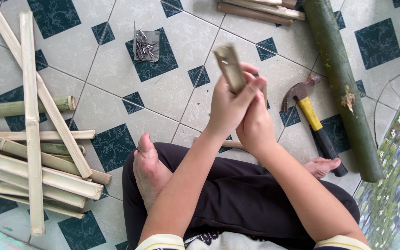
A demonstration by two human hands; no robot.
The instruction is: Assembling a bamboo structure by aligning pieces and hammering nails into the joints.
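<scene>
Crossed legs in black trousers (237, 194) sit on the tiled floor (116, 92). Left hand (230, 109) grips a short bamboo strip (230, 68), long axis near upright, tip tilted up-left. Right hand (255, 125) closes behind it, contents unclear. Hammer (313, 122) lies just right.

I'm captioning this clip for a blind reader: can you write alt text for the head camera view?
A person sitting cross-legged on a tiled floor grips a short bamboo strip upright with the left hand, the right hand pressed against it. Split bamboo slats lie to their left, a claw hammer and green bamboo pole to their right, nails ahead.
</scene>
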